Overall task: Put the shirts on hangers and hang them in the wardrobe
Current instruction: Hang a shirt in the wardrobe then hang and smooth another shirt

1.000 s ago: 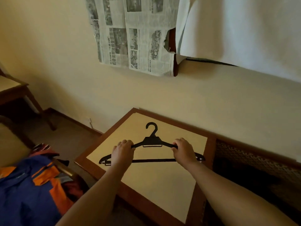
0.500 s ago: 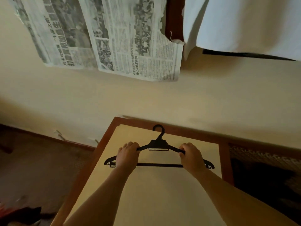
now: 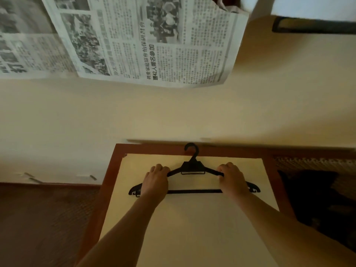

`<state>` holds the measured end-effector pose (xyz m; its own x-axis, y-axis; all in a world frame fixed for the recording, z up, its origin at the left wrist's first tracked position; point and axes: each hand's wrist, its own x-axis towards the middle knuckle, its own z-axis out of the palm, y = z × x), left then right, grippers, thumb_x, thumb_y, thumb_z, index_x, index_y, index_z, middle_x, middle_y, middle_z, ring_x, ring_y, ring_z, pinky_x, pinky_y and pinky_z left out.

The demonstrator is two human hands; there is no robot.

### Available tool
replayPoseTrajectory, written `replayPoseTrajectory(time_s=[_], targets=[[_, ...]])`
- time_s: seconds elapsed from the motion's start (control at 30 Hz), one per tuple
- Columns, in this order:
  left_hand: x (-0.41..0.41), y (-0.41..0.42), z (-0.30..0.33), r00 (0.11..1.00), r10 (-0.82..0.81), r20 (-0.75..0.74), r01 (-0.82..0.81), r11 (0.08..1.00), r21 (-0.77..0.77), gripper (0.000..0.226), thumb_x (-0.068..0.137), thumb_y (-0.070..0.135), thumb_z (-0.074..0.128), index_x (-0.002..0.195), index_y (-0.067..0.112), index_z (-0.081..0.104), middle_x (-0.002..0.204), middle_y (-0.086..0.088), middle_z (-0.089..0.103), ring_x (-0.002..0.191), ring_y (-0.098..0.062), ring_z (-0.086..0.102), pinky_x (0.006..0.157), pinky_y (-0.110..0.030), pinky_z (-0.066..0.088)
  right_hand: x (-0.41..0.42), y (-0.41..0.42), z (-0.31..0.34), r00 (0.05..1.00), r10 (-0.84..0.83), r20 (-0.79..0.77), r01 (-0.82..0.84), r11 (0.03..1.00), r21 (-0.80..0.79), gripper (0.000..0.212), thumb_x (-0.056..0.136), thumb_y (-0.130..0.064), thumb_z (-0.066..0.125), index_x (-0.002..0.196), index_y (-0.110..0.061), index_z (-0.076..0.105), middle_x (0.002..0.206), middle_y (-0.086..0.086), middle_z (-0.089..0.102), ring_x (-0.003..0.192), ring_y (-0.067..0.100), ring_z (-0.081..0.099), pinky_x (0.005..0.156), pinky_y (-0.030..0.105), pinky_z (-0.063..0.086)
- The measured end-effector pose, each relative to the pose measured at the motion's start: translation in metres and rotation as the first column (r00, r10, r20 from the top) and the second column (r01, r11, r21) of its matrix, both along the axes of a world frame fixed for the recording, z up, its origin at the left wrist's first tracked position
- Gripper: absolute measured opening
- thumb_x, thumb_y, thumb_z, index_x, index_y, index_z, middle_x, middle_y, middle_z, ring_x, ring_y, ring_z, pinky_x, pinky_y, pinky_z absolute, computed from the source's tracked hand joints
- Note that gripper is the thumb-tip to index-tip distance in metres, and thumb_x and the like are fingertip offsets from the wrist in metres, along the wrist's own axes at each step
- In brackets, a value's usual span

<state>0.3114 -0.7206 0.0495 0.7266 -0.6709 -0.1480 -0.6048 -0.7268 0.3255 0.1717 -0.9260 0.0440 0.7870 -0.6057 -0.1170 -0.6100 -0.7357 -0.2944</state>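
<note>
Head view: black hanger (image 3: pixel 193 166), hook toward wall.

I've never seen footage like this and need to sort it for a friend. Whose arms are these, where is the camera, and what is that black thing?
There is no machine here: a person wears a wide-angle camera on the head, looking forward and down, so the arms reaching in are their own. The left hand and right hand each have a grip on one sloping shoulder of a black plastic hanger, hook pointing away, over a wood-framed table with a pale top. Newspaper sheets hang on the wall behind. No shirt is in view.
</note>
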Motion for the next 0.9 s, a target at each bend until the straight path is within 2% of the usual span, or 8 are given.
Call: replayPoseTrajectory(time_s=[0.3,0.9], targets=[[0.012,-0.002,-0.01,1.0,-0.023,-0.005,0.023,1.0,-0.007,0.033,0.098,0.016,0.043,0.131,0.021,0.048,0.124,0.001,0.049,0.11,-0.016,0.046,0.096,-0.028,0.039,0.005,-0.003,-0.012,1.0,-0.004,-0.015,0.004,1.0,-0.014,0.022,0.097,-0.021,0.051,0.117,-0.018,0.058,0.116,0.0,0.055,0.108,0.017,0.05,0.092,0.029,0.045],[0.024,-0.017,-0.008,0.999,0.034,-0.011,-0.033,0.999,0.014,0.045,0.096,0.009,0.042,0.139,0.021,0.041,0.132,-0.001,0.046,0.117,-0.017,0.043,0.101,-0.03,0.038,0.019,-0.012,-0.01,0.995,0.045,-0.084,-0.049,0.998,-0.04,0.028,0.098,-0.02,0.046,0.125,-0.019,0.053,0.122,0.001,0.052,0.113,0.018,0.048,0.09,0.028,0.042]])
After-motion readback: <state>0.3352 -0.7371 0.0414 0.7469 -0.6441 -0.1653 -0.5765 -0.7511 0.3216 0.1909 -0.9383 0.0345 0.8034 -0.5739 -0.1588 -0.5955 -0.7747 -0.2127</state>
